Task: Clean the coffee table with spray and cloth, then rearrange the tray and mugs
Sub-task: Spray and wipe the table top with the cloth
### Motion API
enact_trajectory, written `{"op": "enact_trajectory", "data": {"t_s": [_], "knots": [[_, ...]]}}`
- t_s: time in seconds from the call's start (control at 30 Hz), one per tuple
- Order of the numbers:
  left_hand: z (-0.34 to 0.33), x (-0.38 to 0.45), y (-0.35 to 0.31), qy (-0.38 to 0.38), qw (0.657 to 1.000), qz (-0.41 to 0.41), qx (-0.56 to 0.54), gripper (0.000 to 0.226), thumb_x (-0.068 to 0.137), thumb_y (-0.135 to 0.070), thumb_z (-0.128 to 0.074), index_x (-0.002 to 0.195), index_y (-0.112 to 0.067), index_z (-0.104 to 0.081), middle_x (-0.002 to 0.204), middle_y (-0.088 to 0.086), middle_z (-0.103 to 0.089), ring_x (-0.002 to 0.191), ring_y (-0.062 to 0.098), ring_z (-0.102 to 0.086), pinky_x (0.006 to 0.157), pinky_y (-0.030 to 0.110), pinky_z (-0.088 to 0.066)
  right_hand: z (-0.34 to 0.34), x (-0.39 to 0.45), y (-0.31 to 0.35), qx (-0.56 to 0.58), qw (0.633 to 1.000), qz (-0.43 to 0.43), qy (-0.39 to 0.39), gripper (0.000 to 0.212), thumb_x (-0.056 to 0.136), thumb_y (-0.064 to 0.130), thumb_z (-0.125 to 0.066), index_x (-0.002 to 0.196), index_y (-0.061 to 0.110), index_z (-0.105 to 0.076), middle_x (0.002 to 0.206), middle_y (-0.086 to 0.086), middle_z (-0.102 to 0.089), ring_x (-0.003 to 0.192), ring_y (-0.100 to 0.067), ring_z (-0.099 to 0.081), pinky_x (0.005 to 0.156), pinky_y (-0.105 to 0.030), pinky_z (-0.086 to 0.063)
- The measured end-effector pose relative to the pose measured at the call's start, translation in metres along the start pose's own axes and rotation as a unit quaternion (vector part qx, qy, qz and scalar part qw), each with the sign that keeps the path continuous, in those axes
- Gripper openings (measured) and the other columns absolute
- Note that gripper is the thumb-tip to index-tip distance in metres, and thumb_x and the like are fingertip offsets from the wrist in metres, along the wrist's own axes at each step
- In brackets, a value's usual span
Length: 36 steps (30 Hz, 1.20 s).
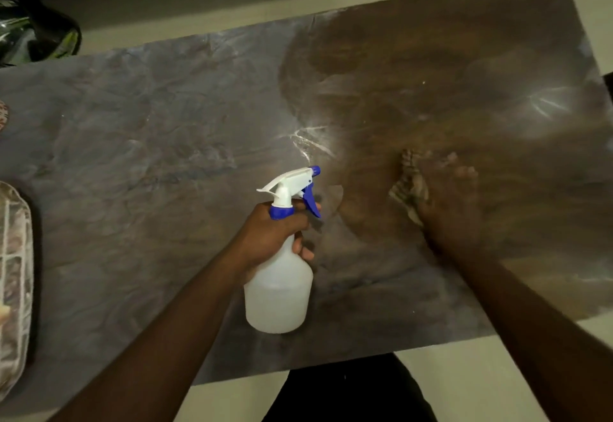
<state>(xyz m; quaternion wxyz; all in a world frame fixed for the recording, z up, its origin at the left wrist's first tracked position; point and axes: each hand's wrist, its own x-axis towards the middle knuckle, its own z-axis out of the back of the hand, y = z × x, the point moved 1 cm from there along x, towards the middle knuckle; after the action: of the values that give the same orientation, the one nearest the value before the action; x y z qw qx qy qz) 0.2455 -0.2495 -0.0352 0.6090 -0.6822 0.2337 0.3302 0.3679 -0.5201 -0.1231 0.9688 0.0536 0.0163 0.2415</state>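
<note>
The translucent white plastic spray bottle with a blue trigger and collar (278,289) sits at lower centre of the frame, held above the dark marbled coffee table top (149,123). The left hand (272,236) grasps it at the neck, fingers curled round just below the collar, one finger near the trigger. The nozzle points toward the upper right of the frame.

The striped, crumpled cloth (409,186) lies on the table at right of centre. The right hand (447,202) presses down on it; the hand is motion-blurred, so whether the fingers are flat or curled into the fabric cannot be told.

Handling judgement:
- Bottle: rigid, light plastic; weight depends on fill level, which is not readable. The neck grip suits trigger operation. A wet body may be slippery.
- Cloth: soft and limp; it will bunch under sideways force. Hold it under a spread palm.
- Table top: glossy, with hazy streaks at centre and far right; likely slick where sprayed.

Surroundings: a patterned oval tray (13,289) is cut off at the left edge. A dark glossy object (36,33) sits in the upper left, off the table. No mugs are in view. The tray blocks wiping at the left end.
</note>
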Motion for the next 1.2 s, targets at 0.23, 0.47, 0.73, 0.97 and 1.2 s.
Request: {"op": "enact_trajectory", "data": {"t_s": [0.23,0.47,0.73,0.97,1.2], "knots": [[-0.034,-0.005,0.032,0.003,1.000,-0.002,-0.020,0.033,0.088,0.005,-0.051,0.079,-0.015,-0.076,0.049,0.017,-0.048,0.051,0.033,-0.060,0.063,0.039,-0.053,-0.027,-0.054,0.103,0.035,0.997,0.057,-0.022,0.063,0.087,0.050,-0.044,0.143,0.020,-0.039,0.149,-0.004,-0.039,0.139,-0.034,-0.027,0.112,-0.054,-0.020],[-0.048,-0.018,0.036,-0.010,1.000,0.014,-0.020,0.029,0.090,0.007,-0.049,0.111,-0.001,-0.069,0.051,0.015,-0.048,0.041,0.022,-0.058,0.072,0.052,-0.056,-0.003,-0.071,0.015,0.022,0.982,-0.181,-0.037,0.055,0.088,0.038,-0.049,0.140,0.023,-0.042,0.146,-0.001,-0.043,0.137,-0.031,-0.032,0.111,-0.053,-0.023],[-0.055,-0.046,0.046,-0.026,0.999,0.013,-0.021,0.030,0.091,0.004,-0.049,0.110,-0.006,-0.069,0.044,0.009,-0.047,0.045,0.027,-0.060,0.063,0.040,-0.058,-0.010,-0.161,0.064,0.043,0.990,0.135,0.006,0.068,0.081,0.049,-0.061,0.140,0.020,-0.043,0.146,-0.004,-0.043,0.137,-0.032,-0.033,0.110,-0.051,-0.024],[-0.076,-0.064,0.075,-0.015,1.000,0.021,-0.004,0.029,0.089,0.003,-0.050,0.111,-0.004,-0.069,0.048,0.012,-0.048,0.046,0.028,-0.061,0.068,0.044,-0.056,-0.010,-0.130,0.055,0.029,0.992,-0.119,-0.012,0.074,0.082,0.048,-0.055,0.146,0.022,-0.030,0.152,-0.004,-0.032,0.140,-0.034,-0.023,0.114,-0.053,-0.012],[-0.063,-0.068,0.085,0.008,1.000,0.015,0.008,0.028,0.091,0.001,-0.051,0.107,-0.008,-0.071,0.047,0.010,-0.050,0.049,0.030,-0.062,0.067,0.042,-0.057,-0.017,-0.178,0.072,0.049,0.988,0.149,0.005,0.065,0.082,0.049,-0.050,0.140,0.019,-0.042,0.146,-0.007,-0.043,0.139,-0.032,-0.028,0.112,-0.053,-0.020]]}}
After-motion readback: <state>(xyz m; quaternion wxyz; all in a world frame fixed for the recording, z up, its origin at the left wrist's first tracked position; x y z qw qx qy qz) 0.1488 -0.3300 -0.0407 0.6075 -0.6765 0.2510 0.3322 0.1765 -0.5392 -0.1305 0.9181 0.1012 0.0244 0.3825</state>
